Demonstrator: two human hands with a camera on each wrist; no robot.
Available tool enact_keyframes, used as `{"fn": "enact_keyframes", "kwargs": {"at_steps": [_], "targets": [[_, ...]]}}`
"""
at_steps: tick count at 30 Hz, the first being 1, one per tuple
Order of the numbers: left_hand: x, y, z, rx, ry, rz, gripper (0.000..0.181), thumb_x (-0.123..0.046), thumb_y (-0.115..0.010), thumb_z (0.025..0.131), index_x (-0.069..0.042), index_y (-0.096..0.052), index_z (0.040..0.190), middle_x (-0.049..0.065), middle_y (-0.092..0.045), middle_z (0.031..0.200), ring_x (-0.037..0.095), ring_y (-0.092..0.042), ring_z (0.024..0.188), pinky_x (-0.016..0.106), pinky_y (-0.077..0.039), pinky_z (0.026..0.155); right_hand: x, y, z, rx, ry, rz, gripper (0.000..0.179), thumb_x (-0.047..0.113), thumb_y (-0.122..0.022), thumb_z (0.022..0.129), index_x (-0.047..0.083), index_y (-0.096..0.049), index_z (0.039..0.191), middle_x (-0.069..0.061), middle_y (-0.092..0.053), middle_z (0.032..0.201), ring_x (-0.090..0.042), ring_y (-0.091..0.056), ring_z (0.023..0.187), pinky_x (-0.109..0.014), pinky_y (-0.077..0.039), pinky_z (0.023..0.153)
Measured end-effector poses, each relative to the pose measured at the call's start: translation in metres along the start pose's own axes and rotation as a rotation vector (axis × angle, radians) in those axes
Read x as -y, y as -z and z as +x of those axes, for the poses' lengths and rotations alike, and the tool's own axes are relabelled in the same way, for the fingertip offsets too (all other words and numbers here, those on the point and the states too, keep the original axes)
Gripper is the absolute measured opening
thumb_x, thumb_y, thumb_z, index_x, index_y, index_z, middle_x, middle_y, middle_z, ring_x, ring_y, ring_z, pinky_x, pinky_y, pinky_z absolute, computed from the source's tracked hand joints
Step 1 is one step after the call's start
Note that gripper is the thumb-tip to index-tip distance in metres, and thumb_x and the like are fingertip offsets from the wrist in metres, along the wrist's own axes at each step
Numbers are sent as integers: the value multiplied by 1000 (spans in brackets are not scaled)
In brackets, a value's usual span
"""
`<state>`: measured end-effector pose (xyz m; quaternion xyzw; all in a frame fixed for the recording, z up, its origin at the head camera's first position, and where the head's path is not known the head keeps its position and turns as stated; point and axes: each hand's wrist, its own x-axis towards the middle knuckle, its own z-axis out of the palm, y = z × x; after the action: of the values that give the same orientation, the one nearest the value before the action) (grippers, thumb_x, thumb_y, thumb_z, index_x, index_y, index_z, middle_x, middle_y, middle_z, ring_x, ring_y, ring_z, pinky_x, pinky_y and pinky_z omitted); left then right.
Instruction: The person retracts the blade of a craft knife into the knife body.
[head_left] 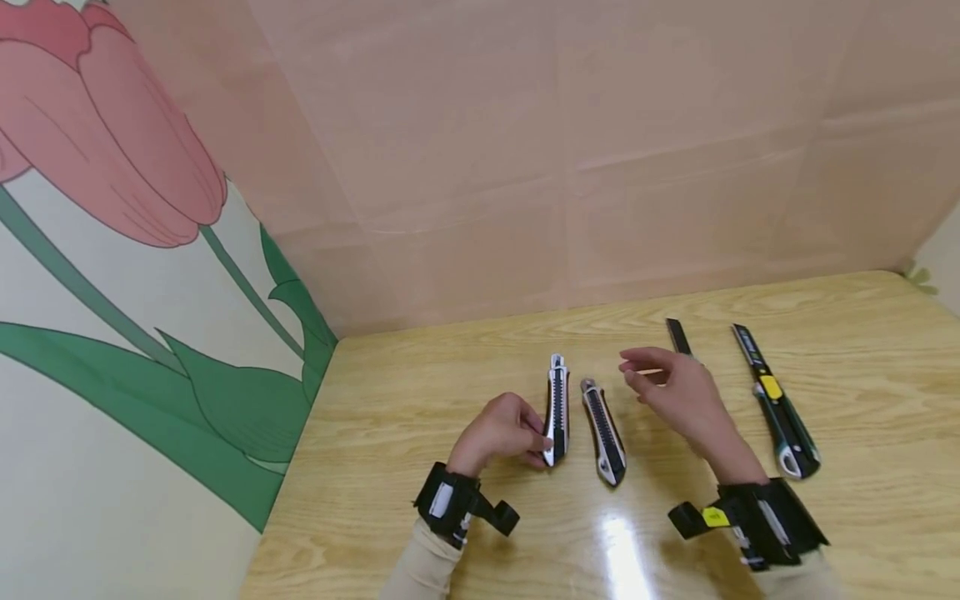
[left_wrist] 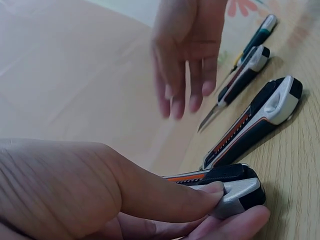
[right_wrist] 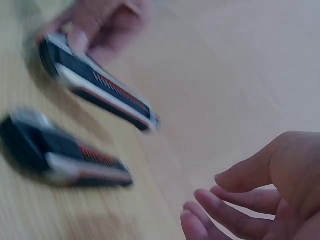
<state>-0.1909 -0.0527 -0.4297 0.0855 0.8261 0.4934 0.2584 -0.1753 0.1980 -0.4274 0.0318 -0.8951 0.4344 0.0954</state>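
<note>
My left hand [head_left: 497, 429] pinches the butt end of a silver-and-black utility knife [head_left: 557, 404] between thumb and fingers. In the left wrist view the thumb lies on that knife's silver end [left_wrist: 239, 196]. Just right of it lies a second, similar utility knife [head_left: 604, 437], untouched on the table. My right hand [head_left: 678, 396] hovers over the table with loosely bent fingers and nothing in its grasp. Beneath it, a third utility knife [head_left: 678, 336] is mostly hidden, its dark blade extended. No blade shows on the two left knives.
A larger black-and-green utility knife [head_left: 780, 408] with a yellow slider lies at the right, its dark blade extended. The wood-grain table [head_left: 360, 517] meets a pinkish covering [head_left: 465, 208] at its back edge. A tulip-patterned wall [head_left: 112, 275] borders the left side.
</note>
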Motion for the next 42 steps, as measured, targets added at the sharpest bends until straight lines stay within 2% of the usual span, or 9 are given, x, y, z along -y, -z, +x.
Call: {"fn": "enact_keyframes", "kwargs": {"at_steps": [6,10,15,21,27,34,37,42], "targets": [[3,2,0,27,4,-4,10,3,-73,80,6,-64,83,16,-69,75,30,-69,62,39,-59,64,-25,30,0,-111,-70,-177,37,25,-56,98,2,-61,126,-22,-66,111,-40,-62,95,-46,-53,62],[5,4,0,42,10,-5,10,4,-72,81,7,-64,84,17,-69,76,30,-69,63,39,-59,64,-42,49,-2,-125,-134,-231,40,27,-54,97,0,-59,127,-25,-63,114,-42,-60,96,-45,-52,62],[8,6,0,51,13,-25,10,5,-71,81,9,-63,85,20,-69,77,32,-69,64,39,-59,65,-55,62,-3,-113,-175,-273,43,25,-56,95,-5,-57,125,-29,-63,111,-43,-60,92,-38,-48,57],[11,9,-1,71,16,-15,9,3,-71,81,8,-65,85,19,-70,74,31,-69,64,37,-59,66,-61,64,-3,-25,-173,-317,45,25,-59,94,-9,-57,122,-33,-63,108,-46,-57,90,-43,-47,59],[11,12,-6,106,27,16,9,-1,-70,85,7,-65,86,18,-70,71,31,-69,62,35,-59,67,-67,59,-2,18,-191,-327,46,25,-60,92,-11,-57,120,-32,-63,106,-41,-59,85,-43,-49,60],[7,11,-10,148,51,40,10,-2,-68,87,6,-64,82,21,-69,71,33,-68,60,38,-59,63,-63,49,-1,79,-241,-325,51,23,-61,90,-14,-53,123,-32,-64,105,-38,-62,83,-42,-51,60],[4,10,-11,150,57,73,12,-5,-69,87,5,-65,81,21,-69,70,33,-68,59,37,-59,61,-60,47,-1,80,-270,-337,50,19,-63,88,-14,-53,123,-33,-63,105,-36,-62,80,-41,-52,58],[3,10,-12,175,53,102,16,-7,-69,87,7,-65,80,22,-68,67,32,-67,57,37,-59,59,-60,45,-3,51,-271,-364,47,15,-66,84,-16,-55,118,-32,-64,100,-34,-61,75,-41,-52,55]]}}
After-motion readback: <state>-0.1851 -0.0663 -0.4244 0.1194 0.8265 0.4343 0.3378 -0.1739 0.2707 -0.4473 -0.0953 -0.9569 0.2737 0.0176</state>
